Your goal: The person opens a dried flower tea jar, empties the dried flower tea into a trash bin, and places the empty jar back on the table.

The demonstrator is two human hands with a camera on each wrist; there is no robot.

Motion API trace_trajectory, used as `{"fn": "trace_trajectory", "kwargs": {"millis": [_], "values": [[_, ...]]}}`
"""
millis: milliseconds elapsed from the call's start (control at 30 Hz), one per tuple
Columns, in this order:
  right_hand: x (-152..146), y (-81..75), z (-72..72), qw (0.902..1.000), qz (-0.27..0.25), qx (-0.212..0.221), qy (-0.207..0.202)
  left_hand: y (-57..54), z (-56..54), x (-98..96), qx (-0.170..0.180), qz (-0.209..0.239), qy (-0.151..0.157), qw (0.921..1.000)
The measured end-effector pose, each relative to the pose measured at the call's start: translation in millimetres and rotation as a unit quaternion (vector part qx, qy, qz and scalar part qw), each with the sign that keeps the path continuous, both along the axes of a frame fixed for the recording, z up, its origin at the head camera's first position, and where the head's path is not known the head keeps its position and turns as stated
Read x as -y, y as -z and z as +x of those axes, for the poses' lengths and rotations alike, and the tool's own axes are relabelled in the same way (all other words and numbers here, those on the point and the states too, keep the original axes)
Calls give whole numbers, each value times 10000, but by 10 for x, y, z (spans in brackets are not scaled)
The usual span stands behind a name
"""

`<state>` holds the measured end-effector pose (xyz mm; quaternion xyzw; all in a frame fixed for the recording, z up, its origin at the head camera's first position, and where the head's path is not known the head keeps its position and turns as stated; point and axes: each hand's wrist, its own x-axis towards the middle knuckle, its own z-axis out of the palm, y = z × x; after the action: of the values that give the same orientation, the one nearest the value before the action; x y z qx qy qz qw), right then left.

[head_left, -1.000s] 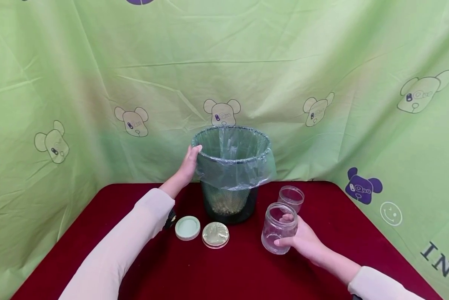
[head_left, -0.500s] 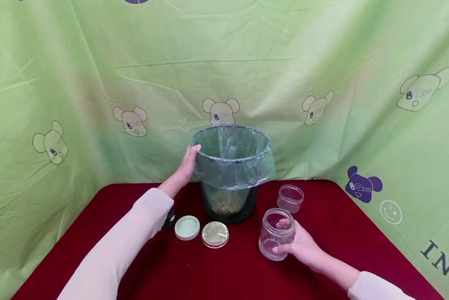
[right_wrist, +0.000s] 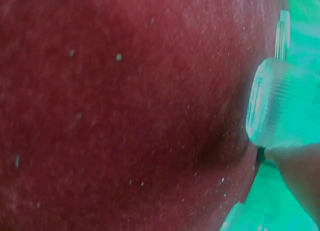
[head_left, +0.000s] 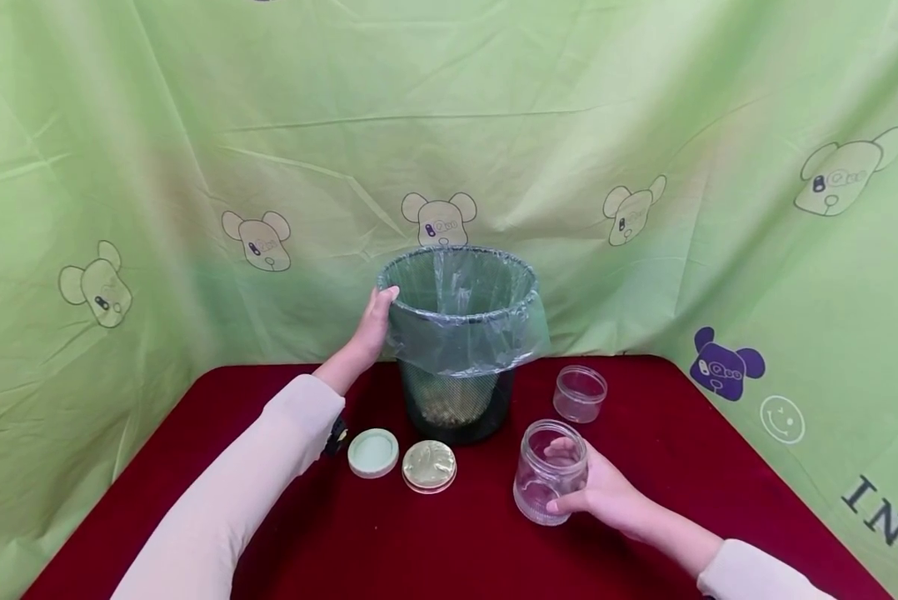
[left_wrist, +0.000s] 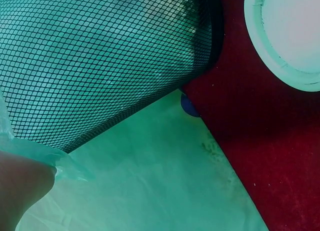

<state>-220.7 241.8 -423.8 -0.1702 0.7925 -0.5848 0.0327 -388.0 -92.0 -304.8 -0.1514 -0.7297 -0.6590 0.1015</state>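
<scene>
My left hand (head_left: 371, 323) grips the left rim of a black wire-mesh wastebasket (head_left: 456, 400), thumb over the edge. A translucent green bin liner (head_left: 467, 346) is folded over that rim, and small pale bits show through the mesh near the bottom. In the left wrist view the mesh wall (left_wrist: 100, 56) fills the upper left, with part of the hand (left_wrist: 25, 186) beside the liner. A clear glass jar (head_left: 542, 479), lidless and roughly upright, is held in my right hand (head_left: 606, 496) from its right side. The right wrist view shows its ribbed base (right_wrist: 262, 103) close to the red cloth.
Behind the held jar stands a shorter clear jar (head_left: 580, 396), lidless. In front of the wastebasket lie a pale green lid (head_left: 374, 454) and a gold lid (head_left: 429, 465). Red cloth (head_left: 419, 550) covers the table; a green printed curtain (head_left: 329, 150) hangs around it.
My right hand has brought the glass jar slightly left and nearer the front, so the shorter jar behind shows more fully. The left hand keeps its hold on the rim.
</scene>
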Motion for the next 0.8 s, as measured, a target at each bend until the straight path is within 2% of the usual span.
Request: {"fn": "trace_trajectory", "kwargs": {"millis": [167, 367, 600, 800], "values": [[-54, 2, -41, 9989, -76, 23, -467, -27, -3, -3, -39, 64, 27, 10000], [-65, 17, -61, 9980, -39, -117, -628, -25, 6, 8, 28, 90, 55, 9999], [-98, 20, -56, 9960, -160, -89, -869, -10, 38, 38, 621, -186, -73, 9979], [-132, -71, -89, 9931, -175, -449, -1072, -6, 52, 59, 357, -85, 48, 9993]]}}
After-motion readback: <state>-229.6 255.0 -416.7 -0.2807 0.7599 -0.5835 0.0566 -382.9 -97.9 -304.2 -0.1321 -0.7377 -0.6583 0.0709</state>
